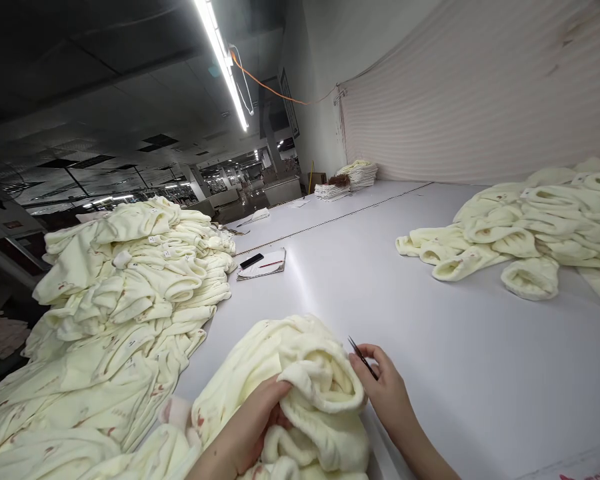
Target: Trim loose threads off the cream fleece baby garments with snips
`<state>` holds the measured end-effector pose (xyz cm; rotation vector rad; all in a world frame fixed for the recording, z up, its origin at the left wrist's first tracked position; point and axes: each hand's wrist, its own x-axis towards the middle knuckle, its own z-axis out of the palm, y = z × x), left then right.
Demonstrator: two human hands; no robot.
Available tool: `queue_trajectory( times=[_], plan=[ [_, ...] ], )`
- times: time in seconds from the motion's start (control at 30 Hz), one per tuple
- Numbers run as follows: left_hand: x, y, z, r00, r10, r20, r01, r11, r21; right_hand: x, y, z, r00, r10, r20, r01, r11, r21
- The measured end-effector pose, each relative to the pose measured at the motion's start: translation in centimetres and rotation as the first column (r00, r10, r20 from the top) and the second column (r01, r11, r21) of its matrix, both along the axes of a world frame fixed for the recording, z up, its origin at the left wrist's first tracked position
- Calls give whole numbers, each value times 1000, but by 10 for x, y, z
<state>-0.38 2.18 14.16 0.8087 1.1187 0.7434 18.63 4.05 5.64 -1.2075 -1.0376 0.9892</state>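
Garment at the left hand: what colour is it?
The garment is pale yellow, showing best in the head view.

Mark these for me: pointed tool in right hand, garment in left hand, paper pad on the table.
Pointed tool (364, 361): head view, on its dark body.
Garment (321, 399): head view, on the thick fold around its opening.
Paper pad (258, 271): head view, on bare paper.
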Motion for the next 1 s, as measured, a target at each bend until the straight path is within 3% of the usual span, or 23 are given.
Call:
queue_trajectory(
  times=[0.1,0.2,0.37,0.43,0.53,0.63,0.73,0.9,1.0],
  plan=[
    [-3,6,-3,998,-51,36,56,986,-154,-8,-8,-9,935,188,-302,-229,968,-105],
    [6,11,-7,999,9,44,-5,994,-105,-27,-22,-5,891,205,-405,-264,960,-96],
    [19,11,-20,983,184,3,-182,970,159,-36,-29,0,946,226,-231,-248,966,-74],
    [19,10,-22,979,201,39,-205,967,148,-25,-26,2,953,271,-131,-279,960,-40],
    [18,7,-20,977,178,122,-191,975,112,-3,-23,6,948,280,150,-283,959,-5],
    [17,4,-17,974,157,163,-176,978,110,12,-25,13,875,271,400,-315,948,46],
    [16,3,-19,973,134,187,-154,983,98,13,-29,18,820,213,531,-330,934,136],
    [18,5,-15,983,116,141,-124,991,53,6,-28,22,843,201,498,-308,941,141],
    [19,-4,-5,997,33,-65,-18,978,209,11,-18,15,898,253,360,-307,946,100]
  ],
)
